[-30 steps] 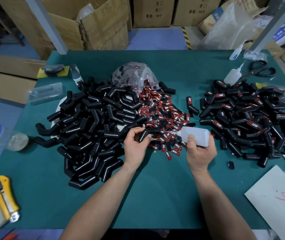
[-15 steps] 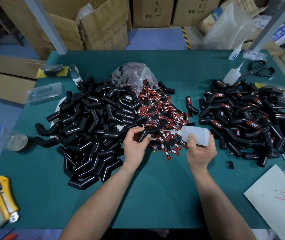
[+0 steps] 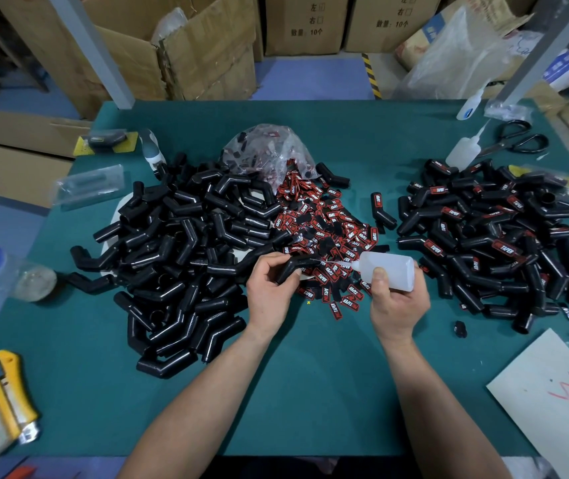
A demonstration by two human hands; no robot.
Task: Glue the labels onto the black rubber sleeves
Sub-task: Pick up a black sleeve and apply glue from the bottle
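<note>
Over the middle of the green counter [image 3: 310, 392], the left hand [image 3: 269, 288] curls round a bent black sleeve [image 3: 297, 266]. The right hand [image 3: 397, 299] grips a soft, cloudy glue bottle [image 3: 388, 267], its fine nozzle aimed at the sleeve. A gentle squeeze for a thin bead should do; too much would likely ooze on smooth rubber. Just beyond lie small red-and-black labels [image 3: 328, 229], between plain glossy sleeves [image 3: 179, 254] toward the left edge and labelled sleeves [image 3: 501, 236] toward the right.

The left hand [image 3: 269, 288] and right hand [image 3: 397, 302] sit close together, fingers curled, gripping.
</note>
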